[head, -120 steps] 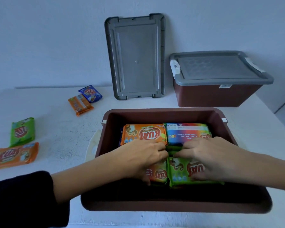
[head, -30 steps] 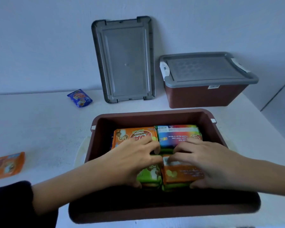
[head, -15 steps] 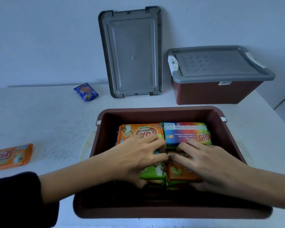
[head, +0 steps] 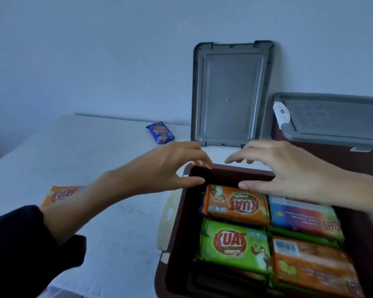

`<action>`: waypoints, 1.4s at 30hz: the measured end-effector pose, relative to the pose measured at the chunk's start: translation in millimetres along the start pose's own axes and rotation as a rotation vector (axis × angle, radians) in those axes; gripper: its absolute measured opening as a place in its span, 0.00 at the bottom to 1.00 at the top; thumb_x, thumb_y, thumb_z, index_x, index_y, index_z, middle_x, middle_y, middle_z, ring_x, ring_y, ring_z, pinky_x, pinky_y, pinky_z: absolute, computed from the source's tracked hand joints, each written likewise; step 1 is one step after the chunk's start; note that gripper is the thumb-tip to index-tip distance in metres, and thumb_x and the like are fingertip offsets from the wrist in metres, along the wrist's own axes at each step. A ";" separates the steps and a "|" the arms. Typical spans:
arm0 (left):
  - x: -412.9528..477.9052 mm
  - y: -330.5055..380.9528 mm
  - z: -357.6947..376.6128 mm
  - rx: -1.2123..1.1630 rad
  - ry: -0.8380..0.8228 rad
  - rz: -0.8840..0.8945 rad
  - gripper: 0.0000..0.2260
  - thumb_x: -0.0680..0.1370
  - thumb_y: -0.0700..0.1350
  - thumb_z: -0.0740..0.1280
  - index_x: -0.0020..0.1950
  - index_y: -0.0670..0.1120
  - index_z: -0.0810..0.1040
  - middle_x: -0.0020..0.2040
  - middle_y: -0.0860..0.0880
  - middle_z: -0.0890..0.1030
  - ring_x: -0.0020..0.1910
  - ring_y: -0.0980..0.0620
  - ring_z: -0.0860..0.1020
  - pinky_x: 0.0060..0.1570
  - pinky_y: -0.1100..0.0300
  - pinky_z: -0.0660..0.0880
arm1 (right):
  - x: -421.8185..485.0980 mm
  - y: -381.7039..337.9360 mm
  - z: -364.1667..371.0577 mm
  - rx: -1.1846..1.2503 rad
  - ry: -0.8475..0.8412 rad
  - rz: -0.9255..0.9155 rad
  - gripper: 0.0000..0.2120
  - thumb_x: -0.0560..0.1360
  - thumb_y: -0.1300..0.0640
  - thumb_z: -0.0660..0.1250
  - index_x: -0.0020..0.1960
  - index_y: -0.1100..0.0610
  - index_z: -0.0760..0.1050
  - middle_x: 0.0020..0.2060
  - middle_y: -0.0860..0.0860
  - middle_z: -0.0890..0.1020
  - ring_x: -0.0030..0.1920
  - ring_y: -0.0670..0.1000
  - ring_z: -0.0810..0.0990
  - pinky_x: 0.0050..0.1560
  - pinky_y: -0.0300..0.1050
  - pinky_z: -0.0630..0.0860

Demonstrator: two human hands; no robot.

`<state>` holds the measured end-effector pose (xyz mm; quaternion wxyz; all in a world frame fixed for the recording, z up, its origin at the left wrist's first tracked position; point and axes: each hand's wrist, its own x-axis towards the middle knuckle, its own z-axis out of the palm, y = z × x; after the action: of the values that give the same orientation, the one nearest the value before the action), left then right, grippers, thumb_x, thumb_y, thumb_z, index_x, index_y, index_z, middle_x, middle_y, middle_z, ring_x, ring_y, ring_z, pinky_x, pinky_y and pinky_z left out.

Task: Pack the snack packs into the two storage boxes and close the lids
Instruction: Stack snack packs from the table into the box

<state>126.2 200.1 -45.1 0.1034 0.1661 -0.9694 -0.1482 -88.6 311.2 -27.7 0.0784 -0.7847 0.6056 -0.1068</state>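
1. Head view, nearest: the open box [head: 172, 250] sits low and right on the white table [head: 78, 160], its brown wall running out of frame at the bottom.
2. Inside the box, four snack packs lie flat on top, edge to edge. A green pack [head: 233, 244] is at near left and an orange pack with a barcode [head: 310, 265] at near right.
3. Farther in, an orange pack [head: 237, 204] lies at far left of the box, and a blue-and-red pack [head: 302, 216] at far right. Edges of more packs show beneath them.
4. A pale latch [head: 165, 218] hangs outside the box's left wall.
5. Left of the box, a dark sleeve [head: 24, 250] covers the left forearm. A loose orange pack [head: 60, 194] lies on the table, partly hidden behind that forearm.
6. Above the box's far rim, the left hand [head: 166, 166] hovers with fingers spread and curved, holding nothing.
7. Beside it, the right hand [head: 289, 168] hovers over the far rim too, spread wide and empty. Its thumb reaches over the far orange pack; whether it touches is unclear.
8. Beyond the box to the left, a blue pack [head: 160, 132] lies alone on the table.
9. Straight beyond the box, a grey lid [head: 230, 93] stands upright against the wall [head: 116, 50].
10. Beyond the box to the right, the second box [head: 332, 155] stands with its grey lid on.
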 end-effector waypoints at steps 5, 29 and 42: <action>-49.9 -63.8 -29.5 0.017 0.082 -0.280 0.17 0.72 0.58 0.67 0.60 0.57 0.74 0.54 0.61 0.73 0.53 0.63 0.73 0.53 0.65 0.71 | 94.3 -2.3 12.2 0.011 0.076 -0.044 0.22 0.72 0.48 0.68 0.65 0.44 0.69 0.52 0.45 0.75 0.52 0.45 0.73 0.54 0.49 0.74; -227.0 -200.6 35.9 0.132 0.088 -0.801 0.40 0.60 0.77 0.55 0.68 0.61 0.68 0.57 0.55 0.73 0.54 0.56 0.72 0.47 0.68 0.65 | 310.7 14.7 145.8 -0.015 -0.511 0.175 0.43 0.72 0.60 0.68 0.75 0.44 0.44 0.67 0.60 0.57 0.60 0.60 0.71 0.52 0.45 0.74; -180.0 -178.1 13.2 0.057 0.147 -0.660 0.24 0.65 0.59 0.74 0.60 0.64 0.75 0.56 0.55 0.76 0.52 0.56 0.73 0.49 0.73 0.66 | 242.6 1.0 97.0 0.073 -0.247 0.081 0.32 0.67 0.54 0.72 0.69 0.42 0.66 0.58 0.51 0.76 0.47 0.47 0.72 0.38 0.34 0.69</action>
<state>341.0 106.5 -142.0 0.1149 0.4841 -0.8570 -0.1339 -4.9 75.7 -104.0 0.1850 -0.7634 0.6182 -0.0283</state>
